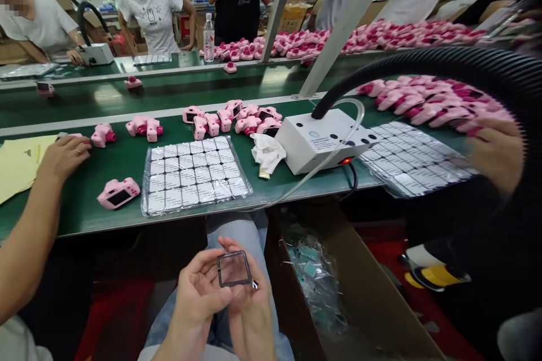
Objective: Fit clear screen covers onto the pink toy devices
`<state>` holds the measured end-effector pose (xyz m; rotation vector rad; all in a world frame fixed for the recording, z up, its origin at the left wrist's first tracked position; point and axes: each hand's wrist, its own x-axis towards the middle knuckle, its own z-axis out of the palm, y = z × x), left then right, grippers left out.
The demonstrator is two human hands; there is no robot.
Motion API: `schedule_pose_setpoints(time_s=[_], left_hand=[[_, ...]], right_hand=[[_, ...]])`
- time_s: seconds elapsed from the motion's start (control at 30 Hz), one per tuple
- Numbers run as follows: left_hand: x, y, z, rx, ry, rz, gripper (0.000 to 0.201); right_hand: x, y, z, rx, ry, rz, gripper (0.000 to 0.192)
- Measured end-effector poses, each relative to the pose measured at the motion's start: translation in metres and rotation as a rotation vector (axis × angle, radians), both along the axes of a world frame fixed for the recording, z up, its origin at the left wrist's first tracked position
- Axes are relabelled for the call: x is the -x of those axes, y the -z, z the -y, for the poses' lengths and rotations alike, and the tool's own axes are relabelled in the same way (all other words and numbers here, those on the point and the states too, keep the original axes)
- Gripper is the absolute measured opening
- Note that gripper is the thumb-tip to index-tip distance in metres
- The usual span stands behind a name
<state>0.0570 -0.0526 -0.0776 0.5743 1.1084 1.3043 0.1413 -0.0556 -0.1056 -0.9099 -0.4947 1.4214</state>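
Two hands meet low in front of the worktop [82, 180], off its near edge and over jeans [241, 231], with a dark-rimmed frame [234, 268] between them. Skin shows through its clear middle. The left hand [197, 287] has thumb and fingers closed on its left side and lower edge; the right hand [252, 296] curls its fingers about halfway, round the right side. A small shiny tip [254, 285] by the frame's lower right corner is too small to identify.

Along the worktop's near edge lies a wrapped sheet [195, 176] of white squares, with a pink camera [119, 193] to its left, screen up. Beyond the sheet sits a cluster [231, 119] of similar cameras. Right of it, a white cloth [267, 153] lies crumpled beside a white box [319, 138], its switch [346, 161] glowing red and a black hose [381, 65] rising from its top. A second sheet [417, 158] is farther right, below a camera heap [436, 100]. Below the near edge, a carton [368, 287] holds clear bags [313, 262]. At the left, a co-worker's hand [63, 155] rests beside yellow paper [21, 166].
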Motion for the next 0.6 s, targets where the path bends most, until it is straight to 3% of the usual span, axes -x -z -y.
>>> schedule_pose_setpoints(time_s=[0.07,0.1,0.23,0.27,0.33,0.4,0.5,0.6], left_hand=[[0.015,-0.001,-0.001,-0.154,0.040,-0.168,0.055],[0.028,-0.003,-0.005,-0.248,-0.002,-0.333,0.055],[0.116,-0.020,-0.041,-0.580,-0.493,-1.244,0.053],[0.142,-0.023,-0.052,-0.614,-0.495,-1.382,0.062],[0.190,-0.026,-0.074,-0.629,-0.399,-1.496,0.064],[0.223,-0.025,-0.093,-0.605,-0.210,-1.500,0.056],[0.241,-0.027,-0.117,-0.487,-0.125,-1.528,0.053],[0.236,-0.041,-0.129,-0.247,-0.211,-1.552,0.056]], right_hand=[[-0.013,0.000,-0.007,0.010,0.036,-0.045,0.068],[-0.028,0.004,-0.010,0.024,0.072,-0.056,0.064],[-0.135,0.046,-0.009,0.186,0.268,-0.075,0.058],[-0.165,0.057,-0.006,0.211,0.351,-0.070,0.062],[-0.218,0.073,0.001,0.251,0.496,-0.089,0.064],[-0.249,0.080,0.006,0.249,0.617,-0.106,0.064],[-0.256,0.077,-0.002,0.178,0.624,-0.088,0.067],[-0.244,0.074,-0.021,0.120,0.570,-0.077,0.072]])
